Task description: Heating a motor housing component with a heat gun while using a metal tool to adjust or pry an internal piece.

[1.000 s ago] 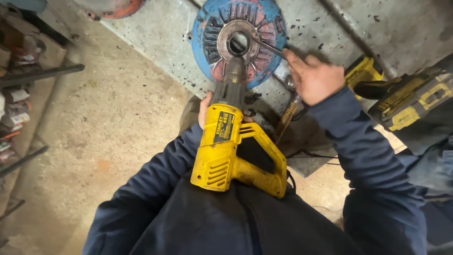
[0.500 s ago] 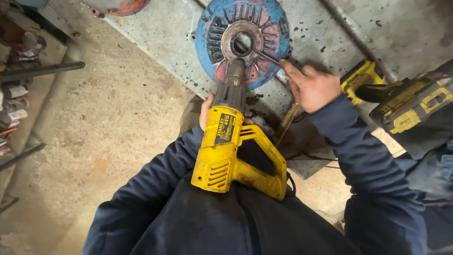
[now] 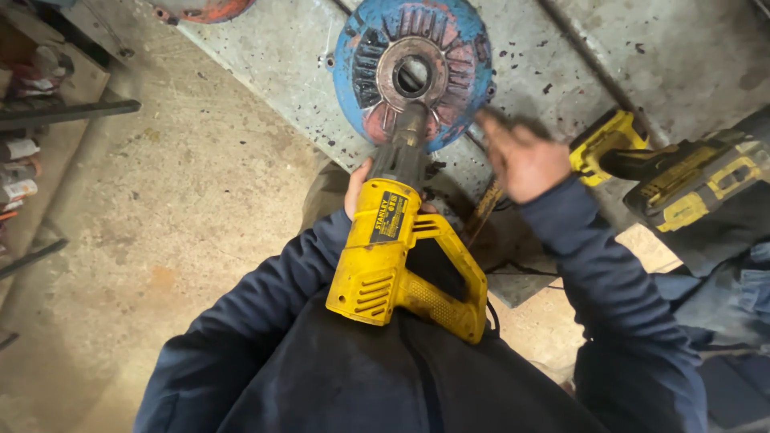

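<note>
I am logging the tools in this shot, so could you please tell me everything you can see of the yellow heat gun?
The yellow heat gun has a plastic-looking body with vent slots near its rear, a dark label on top, a closed loop handle and a dark barrel ending in a metal nozzle. It lies along the person's lap, nozzle aimed at the hub of the blue finned motor cover on the grey metal plate. The left hand grips it just behind the barrel; the right hand, blurred, is off it.
</note>
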